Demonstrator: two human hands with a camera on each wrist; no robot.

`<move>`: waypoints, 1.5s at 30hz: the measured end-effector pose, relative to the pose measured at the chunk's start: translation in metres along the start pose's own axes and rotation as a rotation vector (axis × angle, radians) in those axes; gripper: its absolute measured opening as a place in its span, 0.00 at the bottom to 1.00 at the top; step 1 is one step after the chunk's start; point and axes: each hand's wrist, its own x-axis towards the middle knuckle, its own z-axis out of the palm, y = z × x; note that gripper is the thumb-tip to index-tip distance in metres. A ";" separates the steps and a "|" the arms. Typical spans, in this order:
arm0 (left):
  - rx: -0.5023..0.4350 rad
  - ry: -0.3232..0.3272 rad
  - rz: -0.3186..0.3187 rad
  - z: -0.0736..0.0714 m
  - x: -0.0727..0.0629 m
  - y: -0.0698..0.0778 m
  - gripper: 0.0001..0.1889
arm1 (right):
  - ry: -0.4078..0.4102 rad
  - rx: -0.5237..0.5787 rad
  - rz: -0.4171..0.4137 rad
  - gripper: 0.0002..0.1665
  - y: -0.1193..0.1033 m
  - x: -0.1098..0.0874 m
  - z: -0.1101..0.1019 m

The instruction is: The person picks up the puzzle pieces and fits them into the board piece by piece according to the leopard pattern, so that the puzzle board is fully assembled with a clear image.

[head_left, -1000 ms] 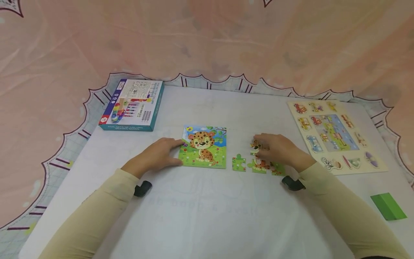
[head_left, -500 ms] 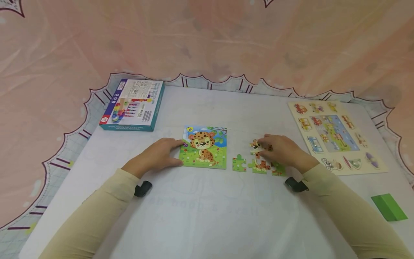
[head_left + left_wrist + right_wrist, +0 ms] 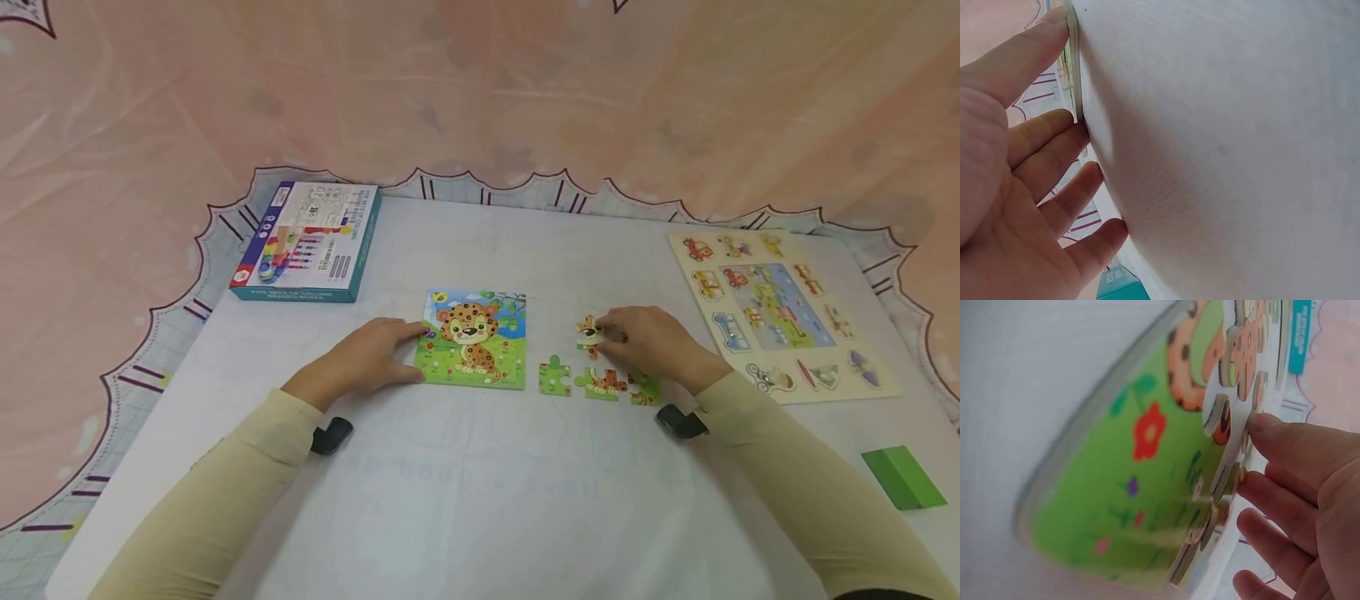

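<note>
Watching through the head camera, I saw a bench (image 3: 465, 517) with a white covering, and a scalloped border (image 3: 521, 193) ran along its far side. Pinkish-orange fabric (image 3: 480, 92) filled the upper part of the frame. In the upper left lay a box (image 3: 311, 237) with teal sides, in the upper right a vehicle board (image 3: 885, 389), and in the lower right a green block (image 3: 903, 477).

The leopard picture (image 3: 471, 339) lay flat in the centre. At its left edge the grip of the left hand (image 3: 375, 354) was wide, thumb and fingers spread, only touching it. Right of the centre, the grip of the right hand (image 3: 648, 342) was narrow: thumb and forefinger pinched the leopard-face piece (image 3: 588, 330); how firmly, I could not tell. Just below it lay loose puzzle pieces (image 3: 602, 383), partly hidden by this hand.

Compared with one second earlier, the right fingers covered less of the leopard-face piece, and its upper part had become visible. The left hand and the leopard picture had kept their place.
</note>
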 end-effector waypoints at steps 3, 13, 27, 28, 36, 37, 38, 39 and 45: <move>-0.004 -0.003 -0.003 0.000 0.000 0.000 0.40 | -0.003 0.006 0.014 0.24 0.000 0.002 0.000; -0.006 0.001 -0.001 0.001 0.000 -0.001 0.40 | -0.010 0.044 0.066 0.27 -0.002 0.006 0.000; -0.008 0.003 -0.001 0.000 0.000 0.001 0.40 | 0.014 0.019 -0.007 0.28 -0.012 0.010 -0.001; -0.005 0.004 0.002 0.000 0.000 0.001 0.40 | 0.013 0.013 -0.013 0.27 -0.015 0.010 -0.001; -0.003 0.001 0.005 -0.001 -0.002 0.001 0.40 | 0.023 0.014 -0.052 0.27 -0.035 0.016 -0.002; -0.005 0.000 0.004 -0.001 -0.001 0.001 0.40 | 0.024 0.011 -0.057 0.27 -0.038 0.017 -0.001; -0.004 0.000 0.006 -0.001 -0.001 0.001 0.41 | 0.023 0.008 -0.061 0.27 -0.040 0.019 -0.001; -0.004 0.000 0.006 -0.001 -0.002 0.001 0.41 | 0.023 0.007 -0.065 0.26 -0.042 0.020 0.000; -0.003 0.001 0.003 -0.001 -0.001 0.000 0.40 | 0.023 -0.017 -0.110 0.27 -0.054 0.026 0.002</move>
